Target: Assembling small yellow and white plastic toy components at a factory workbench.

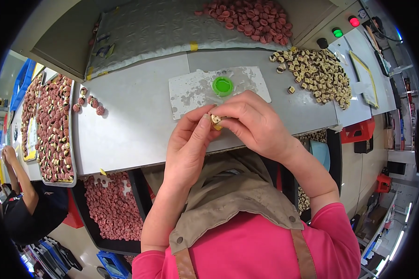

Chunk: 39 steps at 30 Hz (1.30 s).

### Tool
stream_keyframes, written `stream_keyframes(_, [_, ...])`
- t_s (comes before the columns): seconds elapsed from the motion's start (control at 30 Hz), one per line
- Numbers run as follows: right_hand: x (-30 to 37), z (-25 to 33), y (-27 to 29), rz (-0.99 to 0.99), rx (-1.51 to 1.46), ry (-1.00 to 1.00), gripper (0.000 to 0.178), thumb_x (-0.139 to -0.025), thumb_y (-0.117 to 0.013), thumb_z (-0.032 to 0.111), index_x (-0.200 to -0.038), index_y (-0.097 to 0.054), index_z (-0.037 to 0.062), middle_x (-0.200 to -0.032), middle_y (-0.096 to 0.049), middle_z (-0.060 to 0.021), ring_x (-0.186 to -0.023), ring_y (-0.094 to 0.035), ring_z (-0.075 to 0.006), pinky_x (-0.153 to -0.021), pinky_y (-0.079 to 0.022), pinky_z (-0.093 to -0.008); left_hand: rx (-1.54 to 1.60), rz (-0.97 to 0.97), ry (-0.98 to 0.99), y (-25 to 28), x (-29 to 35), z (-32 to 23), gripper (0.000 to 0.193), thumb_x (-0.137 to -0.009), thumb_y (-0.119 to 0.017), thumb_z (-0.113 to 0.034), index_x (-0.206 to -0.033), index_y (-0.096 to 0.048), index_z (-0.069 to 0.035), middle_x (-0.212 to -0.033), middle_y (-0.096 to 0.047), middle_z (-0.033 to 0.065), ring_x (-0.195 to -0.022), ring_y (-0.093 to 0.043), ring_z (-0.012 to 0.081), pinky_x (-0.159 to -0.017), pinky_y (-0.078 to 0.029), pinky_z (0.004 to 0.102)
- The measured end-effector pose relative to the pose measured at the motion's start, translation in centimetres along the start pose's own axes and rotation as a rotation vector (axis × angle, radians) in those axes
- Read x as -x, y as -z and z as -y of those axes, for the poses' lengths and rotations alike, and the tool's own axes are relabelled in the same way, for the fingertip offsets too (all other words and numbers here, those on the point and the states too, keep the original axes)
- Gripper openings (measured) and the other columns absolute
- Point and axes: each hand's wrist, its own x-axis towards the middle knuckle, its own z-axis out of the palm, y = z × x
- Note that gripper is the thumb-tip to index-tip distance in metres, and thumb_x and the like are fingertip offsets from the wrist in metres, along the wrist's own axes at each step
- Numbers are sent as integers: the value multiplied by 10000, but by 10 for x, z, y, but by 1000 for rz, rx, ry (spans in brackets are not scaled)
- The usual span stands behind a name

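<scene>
Over the near edge of the worktable, my left hand [189, 142] and my right hand [260, 126] meet, fingertips pinched together. Between them is a small cream-and-dark piece [215, 119], with a bit of yellow under it; the fingers cover much of it. Just beyond my hands lies a white board [184, 95] with grey wet-looking stains. A small round dish of bright green [222, 86] stands on that board. To the right is a heap of similar cream-and-dark pieces [316, 76]. A pile of dusky-red cupped shells [253, 21] rests at the back.
At the left, a metal tray [73, 125] holds many red-and-cream pieces, with several loose red balls [99, 110] beside it. Below the table edge are a black bin of pink-red pieces [111, 204] and another bin at right. A co-worker's arm [23, 176] shows far left.
</scene>
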Motion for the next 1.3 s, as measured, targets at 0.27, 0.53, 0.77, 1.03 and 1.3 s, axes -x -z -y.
stream_keyframes(0.27, [21,8,-18,-176,-191,-239,188,-850,-645,49,-1032,-599,43,-953,-580,-96,-808,-579,-195,-711,-481,-290,-362,-69,-196,-13,7,7,284,-952,-552,-133,-1195,-546,14,-1076,-610,67,-958,-569,106,-865,-467,252])
stream_keyframes(0.53, [34,7,-4,-196,-317,-357,259,-844,-677,122,-1070,-581,37,-985,-560,-75,-841,-572,-167,-733,-479,-279,-281,99,27,-15,-1,-4,368,-935,-572,-125,-1271,-493,1,-1062,-602,61,-952,-571,128,-851,-479,259])
stream_keyframes(0.77, [52,-10,-3,-185,-506,-406,289,-834,-684,112,-1081,-553,39,-1016,-552,-86,-864,-578,-169,-749,-490,-276,-788,125,-268,-25,0,24,500,-916,-585,-137,-1363,-406,-3,-1145,-541,99,-967,-565,162,-822,-484,278])
stream_keyframes(1.03, [56,-16,-6,-258,-492,-370,291,-812,-691,75,-1072,-562,49,-999,-562,-83,-852,-583,-174,-719,-497,-266,-1195,130,-418,-34,-2,35,515,-915,-560,-128,-1380,-383,4,-1152,-518,125,-1001,-549,185,-822,-473,296])
stream_keyframes(1.3, [58,-9,-4,-255,-209,-138,327,-785,-725,115,-1087,-608,64,-1016,-572,-64,-904,-569,-186,-753,-488,-289,-514,109,118,-48,4,-4,506,-947,-518,-188,-1385,-359,9,-1107,-556,73,-987,-544,146,-861,-436,271])
